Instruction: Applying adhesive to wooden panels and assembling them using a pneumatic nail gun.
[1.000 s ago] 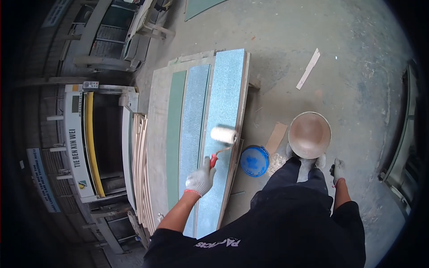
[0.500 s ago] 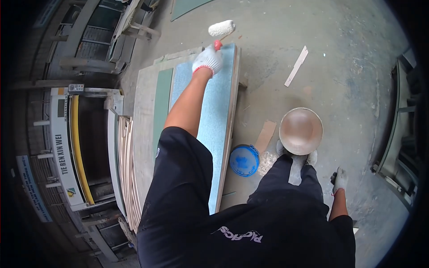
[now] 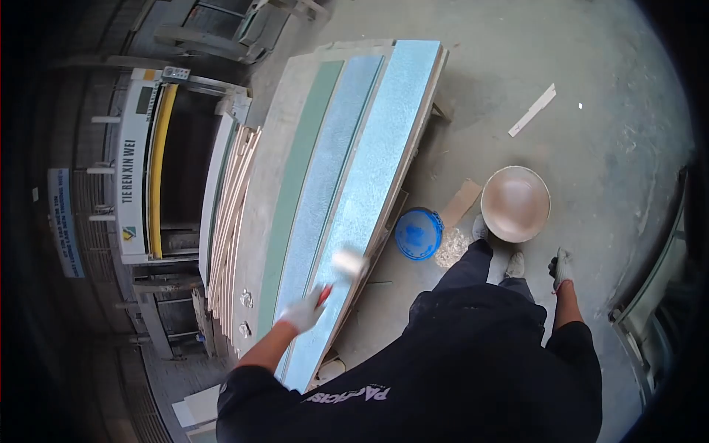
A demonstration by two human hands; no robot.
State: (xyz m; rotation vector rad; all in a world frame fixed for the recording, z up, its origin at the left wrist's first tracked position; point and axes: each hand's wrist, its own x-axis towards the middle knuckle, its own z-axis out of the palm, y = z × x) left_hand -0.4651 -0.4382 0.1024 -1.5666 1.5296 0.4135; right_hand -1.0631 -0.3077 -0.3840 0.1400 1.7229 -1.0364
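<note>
My left hand (image 3: 301, 314), in a white knitted glove, is closed round the red handle of a paint roller (image 3: 348, 261). Its pale roller head is smeared by motion and lies over the near part of a long light-blue coated board (image 3: 391, 133); whether it touches I cannot tell. Left of that board lie a second blue coated board (image 3: 332, 140) and a green board (image 3: 299, 199), all on a pale worktable. My right hand (image 3: 563, 269), gloved with a dark patch by the thumb, hangs at my right side with its fingers loosely stretched and nothing visible in them.
A blue-topped bucket (image 3: 419, 234) stands beside the table, near a brown cardboard piece (image 3: 463, 202). A large round pale container (image 3: 515, 204) is in front of my feet. Farther off lies a white strip (image 3: 532, 111). At left are stacked thin boards (image 3: 230, 229) and a machine (image 3: 136, 170).
My left hand has brought the roller from beyond the board's far end back toward me. My body and view have shifted, showing more of the boards. My right hand still hangs at my side.
</note>
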